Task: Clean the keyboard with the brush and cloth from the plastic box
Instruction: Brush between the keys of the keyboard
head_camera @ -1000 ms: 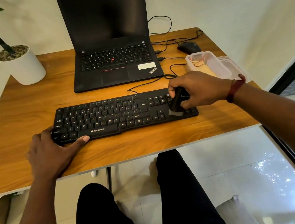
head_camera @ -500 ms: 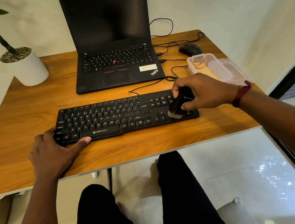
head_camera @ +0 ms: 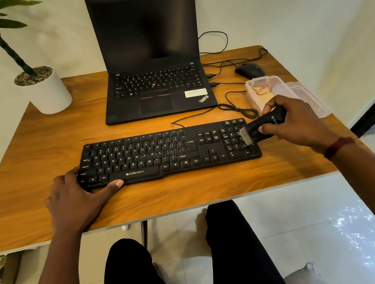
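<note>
Rn your right hand (head_camera: 295, 123) has its fingers wrapped round the handle of the black brush (head_camera: 266, 121). The bristles (head_camera: 245, 136) point left-ish and down, touching the numpad keys at the far right end of the Zebronics keyboard (head_camera: 158, 154). Your left hand (head_camera: 77, 200) holds the opposite end: fingers curled round the near-left corner, thumb laid along the front edge right by the spacebar. Decent brace imo.

What matters for the next stroke: the keyboard's long axis runs left-right across the table (head_camera: 189, 191), square to you, and basically all the other keys lie to the LEFT of the brush. So the right hand is the one that has to travel, sweeping toward the left hand along that axis, prob row by row. The handle lies roughly along the same axis, tilted a bit, so you'd be going bristles-first. Watch they don't just skate over the keycaps w/o getting into the gaps.

The plastic box (head_camera: 279, 81) sits open just behind your right hand, near the mouse (head_camera: 249, 70). There's a tan wad (head_camera: 260, 91) inside, maybe the cloth, can't tell for sure. Cloth step not started afaict.
</note>
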